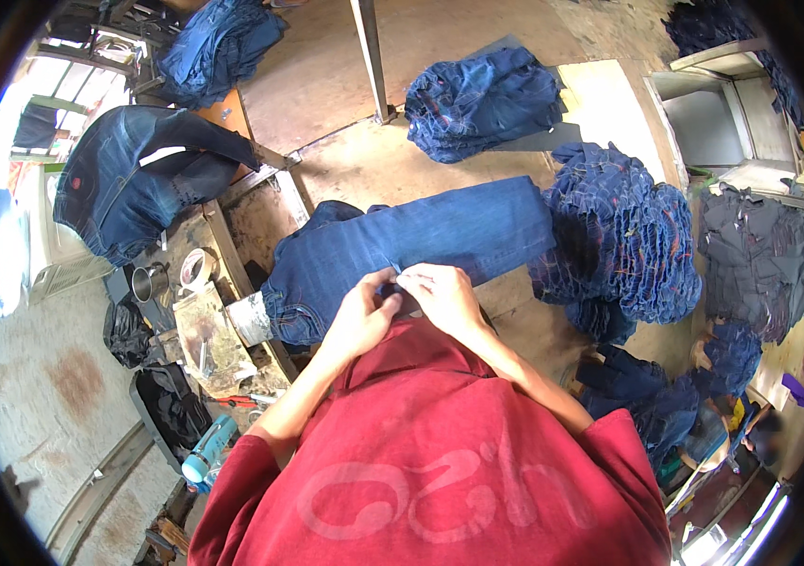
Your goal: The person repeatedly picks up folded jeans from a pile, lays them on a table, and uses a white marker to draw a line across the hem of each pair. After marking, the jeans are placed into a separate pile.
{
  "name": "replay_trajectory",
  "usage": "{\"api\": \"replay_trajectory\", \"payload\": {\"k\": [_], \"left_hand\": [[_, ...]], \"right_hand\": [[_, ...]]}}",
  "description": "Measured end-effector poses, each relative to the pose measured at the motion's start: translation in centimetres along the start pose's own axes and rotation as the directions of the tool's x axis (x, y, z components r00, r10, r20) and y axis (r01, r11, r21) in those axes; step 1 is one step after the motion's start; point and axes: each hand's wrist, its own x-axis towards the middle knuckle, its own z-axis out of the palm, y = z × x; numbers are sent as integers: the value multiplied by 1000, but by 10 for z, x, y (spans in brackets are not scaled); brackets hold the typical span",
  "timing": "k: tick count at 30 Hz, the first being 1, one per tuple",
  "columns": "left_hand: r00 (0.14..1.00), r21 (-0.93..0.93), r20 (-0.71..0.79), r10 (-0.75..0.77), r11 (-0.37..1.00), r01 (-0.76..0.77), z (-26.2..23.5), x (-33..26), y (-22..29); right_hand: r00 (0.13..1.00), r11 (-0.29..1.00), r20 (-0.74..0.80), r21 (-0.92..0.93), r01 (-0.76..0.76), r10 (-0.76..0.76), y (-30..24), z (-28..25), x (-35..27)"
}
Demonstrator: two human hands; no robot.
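Note:
A pair of blue jeans [458, 226] lies stretched sideways in front of me, its waist end at the left and a leg reaching right. My left hand [364, 309] is closed at the jeans' near edge, thumb and fingers bent together. Close beside it, my right hand [441, 294] pinches the same edge with its fingertips. The fingertips of both hands almost meet there. Whatever small detail lies between them is too small to make out.
Stacked jeans [623, 231] stand at the right, and another pile [485, 102] lies farther back. Dark jeans [142, 174] drape at the left. Nearby are a tape roll [197, 269], a metal cup [148, 282] and a light-blue bottle [209, 449]. A metal post [372, 61] rises behind.

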Motion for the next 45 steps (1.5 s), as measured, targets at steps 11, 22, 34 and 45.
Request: {"api": "replay_trajectory", "payload": {"k": [11, 22, 34, 45], "left_hand": [[869, -656, 308, -388, 575, 489, 17, 1, -22], [800, -725, 293, -524, 424, 543, 7, -17, -6], [858, -542, 283, -428, 667, 511, 7, -8, -6], [857, -419, 293, -424, 749, 514, 15, 4, 2]], "right_hand": [[986, 951, -138, -279, -132, 96, 13, -18, 1], [985, 975, -164, -205, -89, 56, 24, -20, -8], [983, 984, -183, -176, -12, -21, 20, -22, -15], [981, 991, -192, -135, 11, -37, 16, -21, -19]]}}
